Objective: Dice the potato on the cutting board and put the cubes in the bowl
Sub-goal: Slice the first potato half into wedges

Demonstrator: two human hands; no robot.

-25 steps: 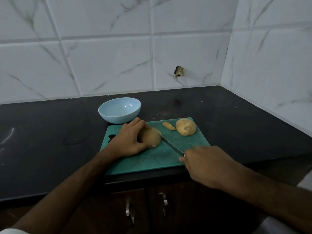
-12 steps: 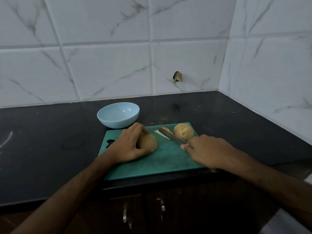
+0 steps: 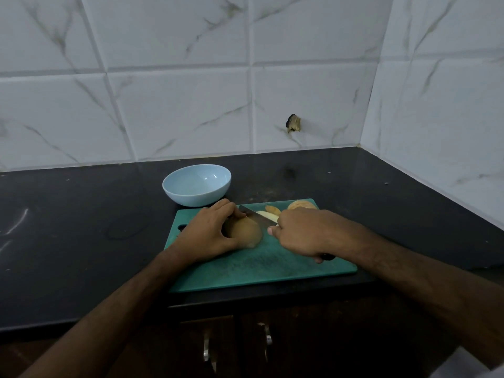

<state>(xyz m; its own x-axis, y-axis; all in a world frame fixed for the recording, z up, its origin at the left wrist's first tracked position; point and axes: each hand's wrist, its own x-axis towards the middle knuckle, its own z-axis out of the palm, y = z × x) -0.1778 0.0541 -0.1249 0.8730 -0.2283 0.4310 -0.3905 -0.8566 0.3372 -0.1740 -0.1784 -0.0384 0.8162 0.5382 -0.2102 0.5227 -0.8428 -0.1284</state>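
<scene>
At frame centre, the left hand [image 3: 210, 236] fingers curl over the potato [image 3: 245, 231] on the cutting board [image 3: 261, 271]; the right hand [image 3: 302, 231] grips the knife [image 3: 257, 217], apparently touching it.

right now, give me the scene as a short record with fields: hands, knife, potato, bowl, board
left hand: grips the potato piece on the board
right hand: holds the knife, blade beside the held piece
other potato: thin slices and a rounded piece at the board's far edge
bowl: light blue, no cubes in it, behind the board
cutting board: green, on the black counter
</scene>
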